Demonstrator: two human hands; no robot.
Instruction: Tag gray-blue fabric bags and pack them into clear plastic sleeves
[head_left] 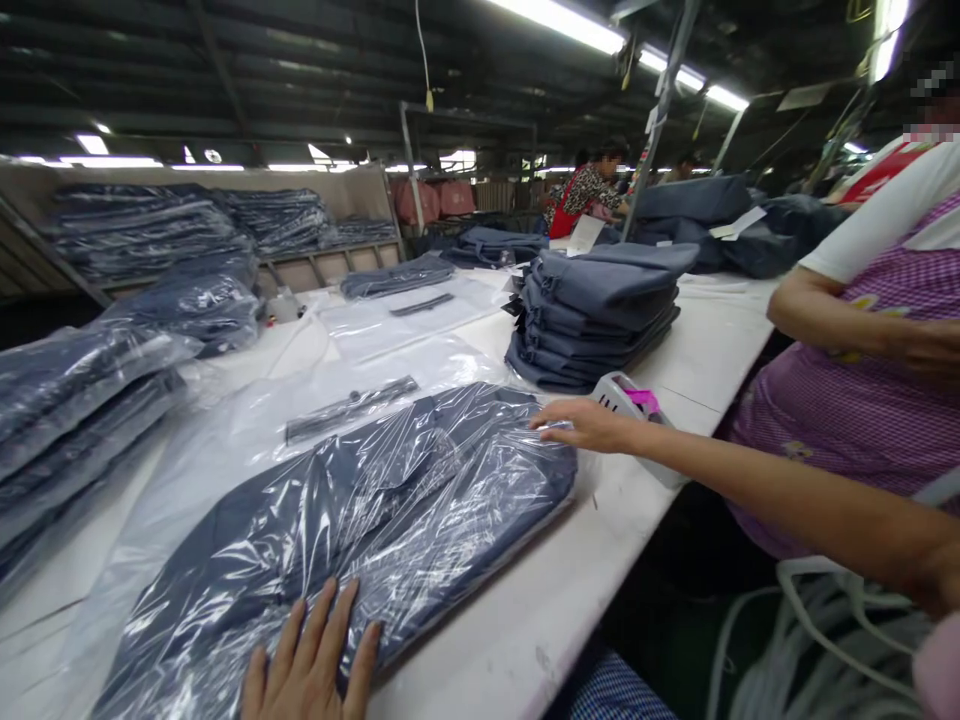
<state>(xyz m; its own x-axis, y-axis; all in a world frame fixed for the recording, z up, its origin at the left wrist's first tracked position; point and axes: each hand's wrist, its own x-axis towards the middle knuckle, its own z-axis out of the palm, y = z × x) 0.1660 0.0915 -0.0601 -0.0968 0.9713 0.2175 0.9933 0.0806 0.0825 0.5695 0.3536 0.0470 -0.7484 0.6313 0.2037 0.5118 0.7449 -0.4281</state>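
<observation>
A blue-grey fabric bag [420,470] lies flat on the white table [517,640], covered by a shiny clear plastic sleeve. My left hand [311,655] rests palm down on the near edge of the plastic, fingers spread. Over the far right end of the same bag is my right hand [589,425], its fingers stretched out and apart at the plastic; whether they press on it I cannot tell. Just behind the bag, a dark strap-like strip [351,408] sits on flat clear plastic sheets [225,420].
A pile of unwrapped blue-grey bags [600,310] stands beyond a grey plastic basket [626,395] with something pink inside. Plastic-wrapped stacks [75,420] fill the left side. At the right stands a co-worker in a purple checked apron [817,430]; another person in red [574,200] works farther back.
</observation>
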